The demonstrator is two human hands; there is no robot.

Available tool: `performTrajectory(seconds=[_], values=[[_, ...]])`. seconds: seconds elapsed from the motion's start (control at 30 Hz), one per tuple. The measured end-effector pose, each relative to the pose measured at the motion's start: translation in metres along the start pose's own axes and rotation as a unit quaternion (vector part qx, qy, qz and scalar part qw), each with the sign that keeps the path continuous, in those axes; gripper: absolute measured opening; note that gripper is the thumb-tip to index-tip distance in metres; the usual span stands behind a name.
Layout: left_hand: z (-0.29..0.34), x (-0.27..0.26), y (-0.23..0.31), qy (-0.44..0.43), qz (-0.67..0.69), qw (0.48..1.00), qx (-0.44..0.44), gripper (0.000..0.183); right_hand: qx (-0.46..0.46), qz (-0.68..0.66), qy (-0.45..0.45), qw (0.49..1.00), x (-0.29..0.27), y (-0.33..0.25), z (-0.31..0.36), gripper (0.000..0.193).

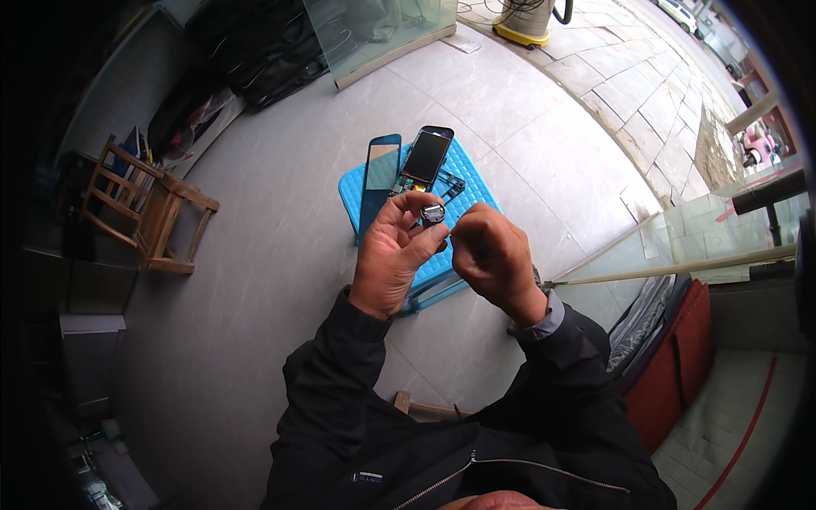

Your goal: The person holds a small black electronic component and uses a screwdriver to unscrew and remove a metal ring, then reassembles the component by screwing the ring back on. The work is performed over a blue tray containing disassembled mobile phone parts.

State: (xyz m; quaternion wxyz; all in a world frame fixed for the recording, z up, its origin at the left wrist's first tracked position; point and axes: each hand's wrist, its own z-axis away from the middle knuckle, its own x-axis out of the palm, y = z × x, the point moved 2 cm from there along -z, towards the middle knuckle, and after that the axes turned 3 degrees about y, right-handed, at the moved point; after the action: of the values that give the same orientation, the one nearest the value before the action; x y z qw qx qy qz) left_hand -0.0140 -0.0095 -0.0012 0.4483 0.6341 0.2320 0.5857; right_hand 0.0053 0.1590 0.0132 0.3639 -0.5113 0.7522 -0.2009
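Between the thumb and forefinger of my left hand point(389, 253) is a small round part point(433, 213), black at the rim with a silvery face. Close beside it, my right hand point(495, 255) is closed with its fingers curled in; whatever they hold is hidden. Beyond both hands, an opened handheld device point(427, 155) with a dark screen and bare green circuit board lies on a blue plastic stool point(478, 174). A long dark panel with a clear window point(384, 167) rests to its left. To its right is a black plastic frame piece point(450, 185).
A small wooden chair point(161, 208) stands on the tiled floor at left. Glass panels point(382, 34) rise at the far side and at right. Dark bags point(255, 51) lie at the far left. A red padded item point(680, 357) sits near my right elbow.
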Motion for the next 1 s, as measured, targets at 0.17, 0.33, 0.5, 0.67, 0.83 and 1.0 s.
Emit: performTrajectory(seconds=[0.17, 0.33, 0.5, 0.67, 0.83, 1.0], values=[[0.0006, -0.0002, 0.0005, -0.002, 0.001, 1.000, 0.002, 0.041, 0.006, -0.014, 0.004, 1.000, -0.0023, -0.0009, -0.0013, 0.024], [0.0011, 0.0000, 0.0009, -0.012, -0.012, 1.000, 0.010, 0.041, 0.005, -0.015, -0.008, 1.000, -0.0032, -0.0017, -0.0025, 0.024], [0.0009, -0.0017, 0.0021, -0.019, -0.051, 0.998, 0.028, 0.041, -0.002, 0.001, -0.019, 1.000, -0.0046, 0.0001, -0.0037, 0.026], [-0.0004, -0.0039, 0.0017, -0.034, -0.075, 0.995, 0.052, 0.041, 0.000, 0.011, -0.037, 0.999, -0.0055, 0.0019, -0.0041, 0.027], [-0.0001, -0.0065, 0.0018, -0.039, -0.092, 0.994, 0.047, 0.041, 0.003, 0.025, -0.058, 0.998, -0.0065, 0.0032, -0.0048, 0.027], [0.0005, -0.0058, 0.0043, -0.043, -0.101, 0.993, 0.034, 0.041, 0.008, 0.021, -0.064, 0.998, -0.0074, 0.0020, -0.0047, 0.027]])
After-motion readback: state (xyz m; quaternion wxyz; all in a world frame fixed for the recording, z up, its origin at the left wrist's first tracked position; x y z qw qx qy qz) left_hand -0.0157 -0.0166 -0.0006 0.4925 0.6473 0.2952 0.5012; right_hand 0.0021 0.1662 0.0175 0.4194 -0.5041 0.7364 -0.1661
